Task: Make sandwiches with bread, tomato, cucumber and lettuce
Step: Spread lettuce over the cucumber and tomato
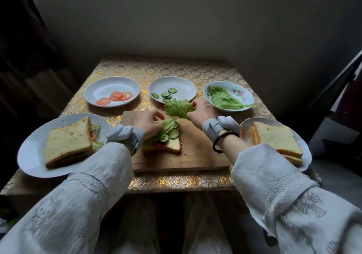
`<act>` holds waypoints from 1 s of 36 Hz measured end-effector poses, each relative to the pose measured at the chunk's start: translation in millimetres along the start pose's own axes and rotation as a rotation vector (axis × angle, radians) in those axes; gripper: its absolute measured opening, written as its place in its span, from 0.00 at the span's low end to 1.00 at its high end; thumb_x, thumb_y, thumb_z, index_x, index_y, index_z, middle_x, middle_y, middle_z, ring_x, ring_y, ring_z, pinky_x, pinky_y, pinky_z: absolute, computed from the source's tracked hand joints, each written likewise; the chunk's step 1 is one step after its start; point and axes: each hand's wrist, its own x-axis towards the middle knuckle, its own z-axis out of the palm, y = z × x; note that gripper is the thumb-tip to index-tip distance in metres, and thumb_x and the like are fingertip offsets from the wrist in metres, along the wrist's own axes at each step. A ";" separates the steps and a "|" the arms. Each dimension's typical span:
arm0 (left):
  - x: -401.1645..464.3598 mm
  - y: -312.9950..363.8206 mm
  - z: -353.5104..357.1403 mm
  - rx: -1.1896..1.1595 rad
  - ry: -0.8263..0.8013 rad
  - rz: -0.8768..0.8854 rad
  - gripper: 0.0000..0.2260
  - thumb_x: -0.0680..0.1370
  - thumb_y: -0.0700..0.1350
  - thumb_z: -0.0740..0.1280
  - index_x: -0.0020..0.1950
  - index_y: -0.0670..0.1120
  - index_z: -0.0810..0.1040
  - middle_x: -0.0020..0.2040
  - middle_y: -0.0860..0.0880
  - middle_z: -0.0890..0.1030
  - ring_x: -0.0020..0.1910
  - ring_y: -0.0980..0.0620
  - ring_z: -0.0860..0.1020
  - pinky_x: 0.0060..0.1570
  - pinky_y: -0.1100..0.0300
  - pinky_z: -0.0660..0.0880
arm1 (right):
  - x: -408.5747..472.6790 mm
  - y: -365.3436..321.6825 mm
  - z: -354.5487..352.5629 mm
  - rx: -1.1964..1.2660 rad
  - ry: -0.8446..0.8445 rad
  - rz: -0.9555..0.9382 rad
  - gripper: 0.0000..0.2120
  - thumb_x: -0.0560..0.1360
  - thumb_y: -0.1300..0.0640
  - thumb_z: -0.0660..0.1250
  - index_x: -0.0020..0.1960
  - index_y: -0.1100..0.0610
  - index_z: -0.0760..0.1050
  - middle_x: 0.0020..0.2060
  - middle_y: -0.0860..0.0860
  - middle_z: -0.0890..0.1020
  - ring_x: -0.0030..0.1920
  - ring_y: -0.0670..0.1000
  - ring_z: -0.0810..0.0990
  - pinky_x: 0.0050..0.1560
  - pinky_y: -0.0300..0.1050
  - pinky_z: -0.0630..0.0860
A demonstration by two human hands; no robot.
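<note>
- Lettuce leaf [178, 108], pale green and ruffled, hangs above the far edge of the wooden cutting board [195, 149], pinched by the fingers of the right hand [202, 111].
- Left hand [147, 121] lies over the open sandwich [166, 139] in the middle of the board, fingers curled down on the lettuce already laid there; whether it actually pinches that lettuce or only presses it I cannot tell, as the fingertips are hidden.
- The open sandwich shows a bread slice at the bottom, something red at its near edge, likely tomato, then cucumber rounds and strips of lettuce on top.
- At the near left, a white plate [29, 151] carries a finished sandwich [67, 143] with green and red filling showing at its right side.
- At the near right, another plate [245, 125] holds stacked bread slices [276, 139].
- Along the far side stand three dishes: at the left a plate with tomato slices [115, 97], in the middle a plate with cucumber slices [166, 94], at the right a flowered bowl with lettuce [227, 99].
- Both wrists wear pale strapped devices; the right wrist also has a dark bracelet [223, 141].
- White embroidered sleeves [94, 187] cover both forearms.
- Everything stands on a table under a gold floral cloth [176, 181].
</note>
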 end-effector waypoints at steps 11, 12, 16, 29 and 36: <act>-11.5 -4.5 -3.6 0.138 -0.087 -0.005 0.14 0.73 0.58 0.67 0.57 0.57 0.81 0.63 0.42 0.70 0.68 0.41 0.62 0.69 0.46 0.60 | -3.7 -10.8 18.0 -0.029 0.071 -0.183 0.17 0.76 0.63 0.60 0.63 0.61 0.73 0.62 0.58 0.72 0.63 0.57 0.71 0.61 0.46 0.68; -12.0 -5.0 -4.5 0.140 -0.104 -0.009 0.14 0.74 0.58 0.67 0.58 0.58 0.80 0.64 0.42 0.71 0.68 0.41 0.62 0.69 0.46 0.60 | -4.6 -12.5 18.4 -0.036 0.093 -0.218 0.17 0.76 0.63 0.60 0.64 0.61 0.74 0.61 0.58 0.72 0.62 0.57 0.71 0.61 0.45 0.68; -9.2 -12.6 -3.7 -0.135 -0.020 -0.017 0.10 0.78 0.50 0.64 0.55 0.54 0.82 0.52 0.45 0.81 0.59 0.49 0.76 0.61 0.53 0.73 | -12.5 -18.9 19.9 -0.108 0.180 -0.407 0.16 0.73 0.68 0.62 0.58 0.61 0.79 0.52 0.61 0.75 0.56 0.59 0.72 0.59 0.49 0.71; -2.3 -21.0 -22.8 -0.800 0.120 -0.338 0.19 0.77 0.50 0.65 0.65 0.44 0.70 0.52 0.46 0.76 0.35 0.56 0.73 0.25 0.68 0.70 | -19.8 -10.7 52.8 -0.505 0.274 -0.868 0.19 0.62 0.67 0.54 0.39 0.58 0.83 0.34 0.57 0.78 0.38 0.56 0.74 0.30 0.41 0.73; -7.0 -26.7 -9.5 -0.825 0.074 -0.241 0.18 0.74 0.29 0.64 0.59 0.46 0.75 0.54 0.39 0.77 0.47 0.47 0.77 0.40 0.60 0.74 | -23.6 3.0 52.2 -0.467 0.155 -0.792 0.21 0.50 0.68 0.77 0.43 0.59 0.83 0.36 0.56 0.81 0.35 0.57 0.80 0.33 0.42 0.77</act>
